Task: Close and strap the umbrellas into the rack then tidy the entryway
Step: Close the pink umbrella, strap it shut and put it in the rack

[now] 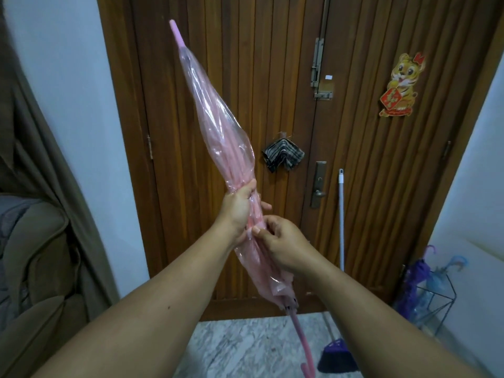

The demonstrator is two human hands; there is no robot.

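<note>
left hand (240,211) gripping pink umbrella (218,124), right hand (281,241) pinching

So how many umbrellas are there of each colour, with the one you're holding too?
Pink umbrella, gripped by the left hand and right hand: 1
Purple umbrella, in the wire rack: 1
Light blue umbrella, in the same rack: 1
Total: 3
</note>
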